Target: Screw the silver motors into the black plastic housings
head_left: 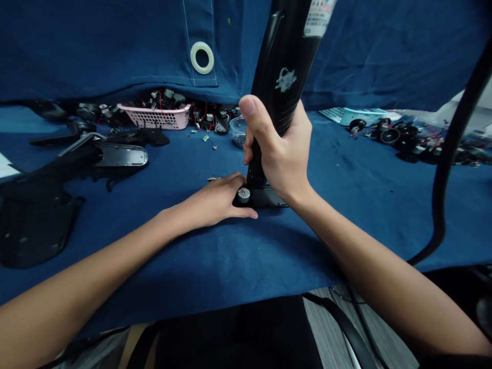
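Note:
My right hand (286, 154) is wrapped round a black electric screwdriver (282, 66), a thick cylinder with a white label near its top. The tool stands nearly upright, leaning a little right, and its lower end meets a black plastic housing (269, 197) lying on the blue cloth. My left hand (217, 202) grips the housing's left end, thumb on the near side and fingers on the far side. Between them shows a small round silver motor (243, 194) with a red wire. My right hand and forearm hide part of the housing, and the tool's very tip is hidden.
A pink basket (161, 117) of parts and a clear tub (239, 134) of small dark pieces stand behind. Black assemblies (121, 154) lie left. A turquoise basket (357, 116) and wired parts (403, 138) are at right. A thick black cable (438, 205) hangs right; blue cloth (126, 41) hangs behind.

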Tool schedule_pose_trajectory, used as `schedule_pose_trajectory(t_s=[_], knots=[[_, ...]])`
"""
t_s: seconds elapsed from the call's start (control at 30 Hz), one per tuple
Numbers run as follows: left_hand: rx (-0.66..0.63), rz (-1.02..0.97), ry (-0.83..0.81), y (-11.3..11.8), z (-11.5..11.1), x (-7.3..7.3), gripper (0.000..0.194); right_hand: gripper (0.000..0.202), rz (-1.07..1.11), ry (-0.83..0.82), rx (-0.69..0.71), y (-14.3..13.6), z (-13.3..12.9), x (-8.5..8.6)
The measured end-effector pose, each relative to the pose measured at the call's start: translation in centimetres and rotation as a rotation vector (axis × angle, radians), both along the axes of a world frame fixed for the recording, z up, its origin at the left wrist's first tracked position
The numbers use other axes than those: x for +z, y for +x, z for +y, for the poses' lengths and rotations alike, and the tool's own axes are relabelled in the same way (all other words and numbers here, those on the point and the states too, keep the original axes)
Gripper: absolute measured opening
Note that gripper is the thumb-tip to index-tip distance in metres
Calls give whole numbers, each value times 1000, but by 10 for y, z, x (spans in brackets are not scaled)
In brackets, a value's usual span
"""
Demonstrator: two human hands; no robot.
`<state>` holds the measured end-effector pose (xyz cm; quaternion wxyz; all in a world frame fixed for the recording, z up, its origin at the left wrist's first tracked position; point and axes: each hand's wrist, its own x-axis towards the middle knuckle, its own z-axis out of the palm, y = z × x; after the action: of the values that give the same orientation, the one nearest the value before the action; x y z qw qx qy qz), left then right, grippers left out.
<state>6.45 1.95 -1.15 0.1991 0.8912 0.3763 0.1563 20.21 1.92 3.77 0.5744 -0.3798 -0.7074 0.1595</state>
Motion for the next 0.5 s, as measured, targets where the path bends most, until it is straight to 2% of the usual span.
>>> schedule_pose_trajectory(t_s=[0.2, 0.37, 0.5], knots=[[8, 11, 14, -2, 0, 0, 63, 48, 50, -10, 3, -2, 0, -1], [3, 18, 22, -1, 0, 0, 64, 53, -11, -22, 46, 0, -1, 0], [7, 25, 21, 0, 0, 0, 66, 56, -1, 1, 27, -2, 0, 0]])
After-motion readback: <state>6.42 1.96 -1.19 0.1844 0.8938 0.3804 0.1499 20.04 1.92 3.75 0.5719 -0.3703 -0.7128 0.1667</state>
